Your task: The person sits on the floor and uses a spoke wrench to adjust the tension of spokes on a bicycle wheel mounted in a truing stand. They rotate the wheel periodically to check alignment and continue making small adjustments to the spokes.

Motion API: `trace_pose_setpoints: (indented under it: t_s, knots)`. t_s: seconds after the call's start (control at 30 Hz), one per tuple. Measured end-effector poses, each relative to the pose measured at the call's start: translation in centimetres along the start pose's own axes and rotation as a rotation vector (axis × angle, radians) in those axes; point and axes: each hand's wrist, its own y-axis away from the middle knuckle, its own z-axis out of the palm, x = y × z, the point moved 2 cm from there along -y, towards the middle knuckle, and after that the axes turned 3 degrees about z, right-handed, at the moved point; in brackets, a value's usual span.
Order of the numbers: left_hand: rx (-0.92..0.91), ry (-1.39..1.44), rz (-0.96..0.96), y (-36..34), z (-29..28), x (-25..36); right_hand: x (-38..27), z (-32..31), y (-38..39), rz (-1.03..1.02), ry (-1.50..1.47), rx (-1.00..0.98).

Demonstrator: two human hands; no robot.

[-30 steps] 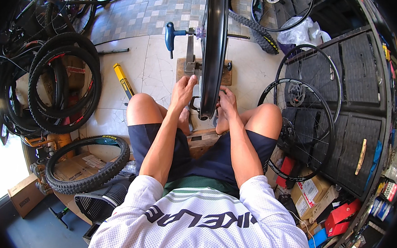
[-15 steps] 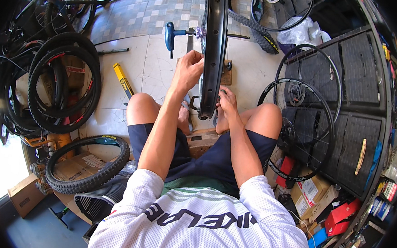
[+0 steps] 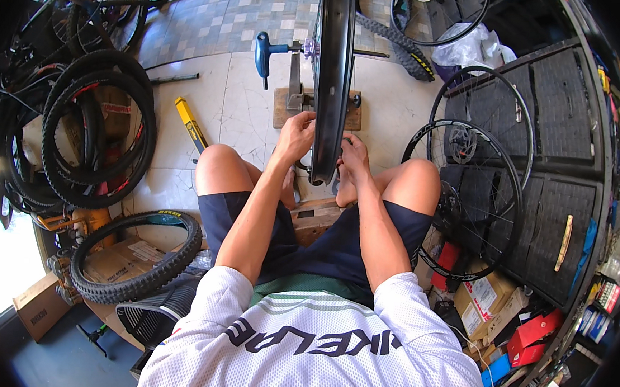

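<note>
A bare black bicycle wheel rim (image 3: 333,73) stands upright, edge-on, between my knees. It is mounted in a truing stand with a wooden base (image 3: 281,112). My left hand (image 3: 297,136) is at the rim's left side, fingers bent and closed against it; their tips are partly hidden. On the right side, my right hand (image 3: 354,155) is closed beside the rim's near part, its fingers curled around something too hidden to name. A blue-handled hex key (image 3: 263,55) sticks out left of the wheel's hub (image 3: 308,48).
Several tires (image 3: 99,128) hang at the left, and a loose tire (image 3: 136,257) lies on a cardboard box. A yellow-black narrow box (image 3: 190,123) is on the floor. Spoked wheels (image 3: 460,200) lean on dark drawers (image 3: 553,218) at the right.
My left hand has come down along the rim toward me, uncovering more of the stand's wooden base. The right hand stays at nearly the same place.
</note>
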Motion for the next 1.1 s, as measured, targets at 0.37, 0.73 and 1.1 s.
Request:
trace_pose_setpoints:
  t_s: [0.37, 0.73, 1.1]
  knots:
    - [0.034, -0.078, -0.124, -1.1, -0.9, -0.9, -0.2, -0.4, 0.2, 0.006, 0.012, 0.023]
    - [0.307, 0.395, 0.288, -1.7, -1.6, 9.3, 0.4, -0.5, -0.2, -0.018, 0.009, 0.042]
    - [0.198, 0.239, 0.054, -0.2, -1.3, 6.2, -0.1, 0.0, 0.2, -0.023, 0.042, 0.054]
